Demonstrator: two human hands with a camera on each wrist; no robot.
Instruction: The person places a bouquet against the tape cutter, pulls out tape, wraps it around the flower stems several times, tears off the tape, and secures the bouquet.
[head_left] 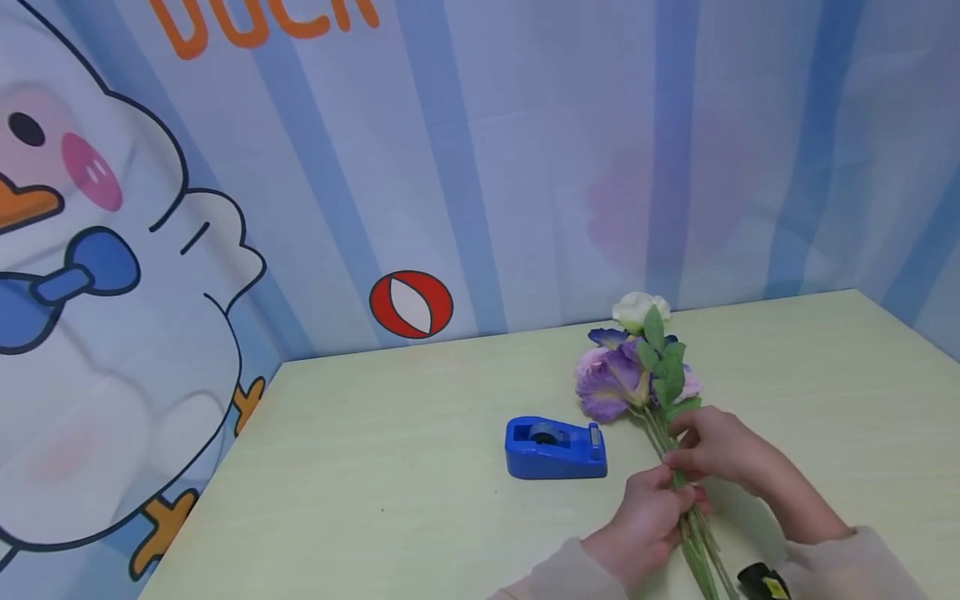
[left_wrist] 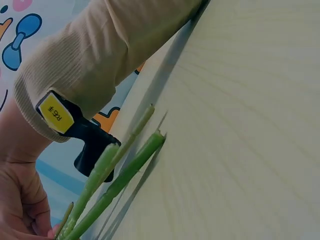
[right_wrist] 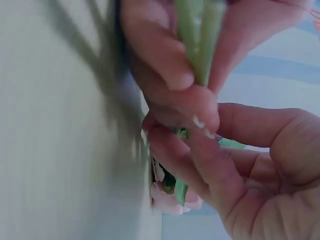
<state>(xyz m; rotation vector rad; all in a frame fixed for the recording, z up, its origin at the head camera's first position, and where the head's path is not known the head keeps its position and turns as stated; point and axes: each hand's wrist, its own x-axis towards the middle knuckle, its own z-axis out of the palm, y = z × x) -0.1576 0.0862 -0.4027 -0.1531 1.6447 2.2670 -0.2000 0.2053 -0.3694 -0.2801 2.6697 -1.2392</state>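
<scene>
Flowers, a small artificial bunch of purple, pink and white blooms with green leaves, lie on the pale table towards its right side, heads pointing to the far edge and stems running back to the near edge; both hands meet on the stems just below the leaves. Left hand has its fingers curled round the stems from the left, gripping them together; right hand sits just beyond it, fingers and thumb pinching the same stems from the right; the two hands touch. Right wrist view shows the fingers closed on the green stems, with pink petals and a leaf beyond them close to the table surface. Left wrist view shows the cut ends of the stems lying near the table, with the right arm's beige sleeve above them. Blue tape dispenser stands on the table just left of the flowers, apart from both hands; backdrop with a cartoon duck and blue stripes hangs behind the far and left edges.
</scene>
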